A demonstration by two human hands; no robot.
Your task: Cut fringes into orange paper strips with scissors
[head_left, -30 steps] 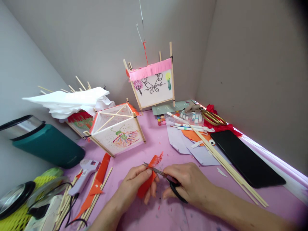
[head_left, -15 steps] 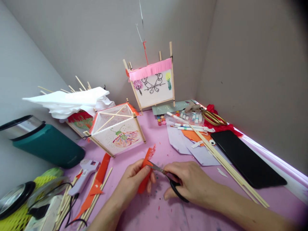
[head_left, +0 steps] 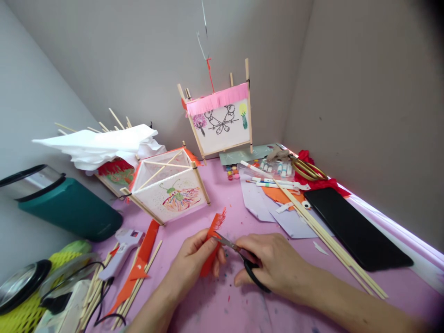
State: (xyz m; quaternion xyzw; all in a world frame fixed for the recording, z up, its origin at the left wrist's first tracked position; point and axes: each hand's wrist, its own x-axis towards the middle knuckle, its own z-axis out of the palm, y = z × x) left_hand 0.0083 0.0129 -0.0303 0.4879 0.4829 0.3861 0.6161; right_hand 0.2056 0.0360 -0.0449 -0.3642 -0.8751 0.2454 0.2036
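Observation:
My left hand point(head_left: 194, 259) pinches an orange paper strip point(head_left: 215, 223) whose far right edge is cut into a thin fringe. In my right hand point(head_left: 267, 256) are black-handled scissors point(head_left: 251, 270), their blades lying on the strip close to my left thumb. Part of the strip is hidden behind my left fingers. Just beyond stands a stick-framed paper lantern point(head_left: 173, 199) with a colourful butterfly-like drawing. Farther back hangs a second lantern point(head_left: 222, 129) with a pink fringe and two birds drawn on it.
At left are a teal bottle point(head_left: 69, 208), a glue gun point(head_left: 121, 252), wooden sticks point(head_left: 138, 286) and a larger orange paper piece point(head_left: 135, 277). To the right lie a black phone point(head_left: 357, 231), long sticks point(head_left: 329, 240), markers point(head_left: 267, 182) and gold-handled scissors point(head_left: 310, 170) on a pink table point(head_left: 222, 314).
Very little differs. The scissor handles and my right thumb have shifted slightly, while the blades stay at the orange strip held in my left hand.

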